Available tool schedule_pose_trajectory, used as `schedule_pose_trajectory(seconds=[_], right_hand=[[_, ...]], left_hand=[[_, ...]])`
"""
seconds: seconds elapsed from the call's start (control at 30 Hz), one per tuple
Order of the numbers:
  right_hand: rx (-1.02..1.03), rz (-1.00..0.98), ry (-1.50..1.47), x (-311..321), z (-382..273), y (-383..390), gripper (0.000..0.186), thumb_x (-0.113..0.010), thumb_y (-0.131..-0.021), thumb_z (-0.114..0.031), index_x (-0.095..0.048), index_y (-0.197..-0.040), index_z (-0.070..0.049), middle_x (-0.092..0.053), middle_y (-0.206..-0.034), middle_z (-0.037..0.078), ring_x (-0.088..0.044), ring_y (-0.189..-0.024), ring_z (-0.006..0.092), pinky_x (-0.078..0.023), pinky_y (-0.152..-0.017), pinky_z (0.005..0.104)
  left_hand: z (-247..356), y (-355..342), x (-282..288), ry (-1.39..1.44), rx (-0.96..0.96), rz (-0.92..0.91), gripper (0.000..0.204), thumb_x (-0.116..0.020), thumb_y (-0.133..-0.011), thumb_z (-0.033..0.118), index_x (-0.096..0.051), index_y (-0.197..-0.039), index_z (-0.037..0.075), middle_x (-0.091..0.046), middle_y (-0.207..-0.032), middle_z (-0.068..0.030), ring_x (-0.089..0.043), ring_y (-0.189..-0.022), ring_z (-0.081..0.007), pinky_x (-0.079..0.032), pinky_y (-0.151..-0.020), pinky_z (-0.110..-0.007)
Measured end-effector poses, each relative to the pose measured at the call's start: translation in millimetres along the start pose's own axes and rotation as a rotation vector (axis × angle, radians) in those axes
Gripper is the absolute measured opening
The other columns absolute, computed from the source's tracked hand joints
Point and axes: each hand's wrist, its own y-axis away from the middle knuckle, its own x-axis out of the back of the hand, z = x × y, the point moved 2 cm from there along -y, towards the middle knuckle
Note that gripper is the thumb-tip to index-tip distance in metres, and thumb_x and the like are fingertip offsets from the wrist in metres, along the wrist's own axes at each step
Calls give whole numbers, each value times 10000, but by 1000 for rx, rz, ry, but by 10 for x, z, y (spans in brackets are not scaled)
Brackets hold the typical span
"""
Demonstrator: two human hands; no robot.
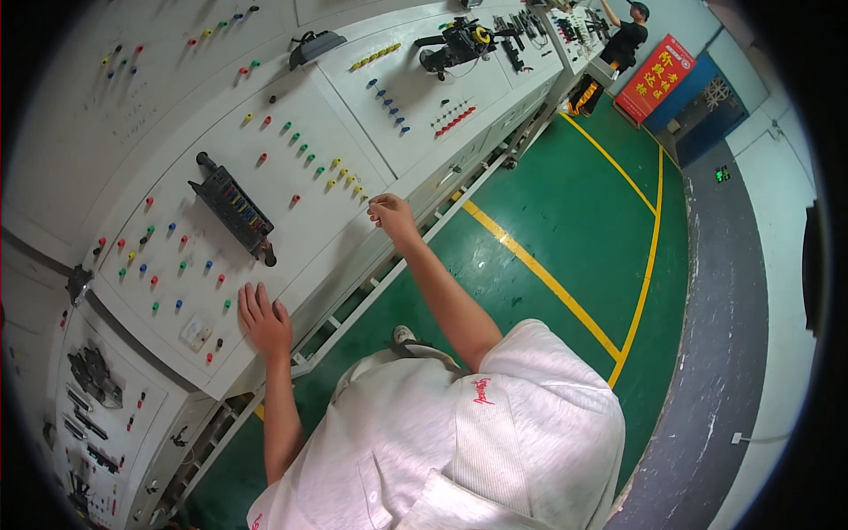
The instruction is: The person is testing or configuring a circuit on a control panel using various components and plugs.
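My left hand [266, 323] lies flat on the near edge of a white sloping panel [309, 252], its fingers stretched out and holding nothing. Close to its fingertips is a green terminal post [227, 304]. My right hand [390, 216] is at the panel's right edge, fingers curled in a pinch beside the end of a row of yellow and green terminal posts [344, 174]. Whatever those fingers hold, if anything, is too small to make out. Between and beyond my hands, a black fuse box [234, 208] with a row of coloured fuses is mounted on the panel.
More coloured terminal posts [154, 281] dot the panel. Another panel to the right carries a black switch assembly [455, 46]. Black parts [94, 375] sit on a panel at left. A person [623, 44] stands far off by a red banner [654, 79]. Yellow lines [539, 274] cross the green floor.
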Motion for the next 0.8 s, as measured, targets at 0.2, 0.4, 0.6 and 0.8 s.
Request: schedule_pose_trajectory(seconds=[0.2,0.4,0.6,0.8], right_hand=[[339,219,574,187,-48,-371,211,-663,-766,-111,-713,-938,1,-711,-797,149,-694,-745,226,-529,-710,319],[446,181,663,61,-271,-335,214,-681,-759,-102,-707,-950,-9,-717,-861,139,-698,-802,235,-528,-732,327],[452,112,749,-95,-154,-248,203,-688,-755,-101,-710,-944,-31,-703,-872,150,-689,-818,276,-524,-750,344],[502,109,796,-111,-146,-245,169,-682,-763,-78,-696,-920,-19,-684,-859,162,-671,-788,303,-519,-734,354]], left_hand=[[-45,-28,-23,23,53,-27,426,-547,-903,173,-511,-1310,55,-462,-1398,-150,-403,-1324,-351,-368,-1061,-479],[-74,-43,-110,27,62,13,447,-563,-877,184,-519,-1307,71,-465,-1400,-125,-411,-1324,-328,-362,-1077,-461],[-72,-7,-39,20,77,13,425,-556,-881,198,-552,-1287,73,-471,-1397,-123,-413,-1324,-307,-359,-1073,-459],[-84,7,-104,26,80,-6,448,-554,-875,203,-538,-1307,82,-451,-1415,-121,-393,-1338,-303,-352,-1078,-461]])
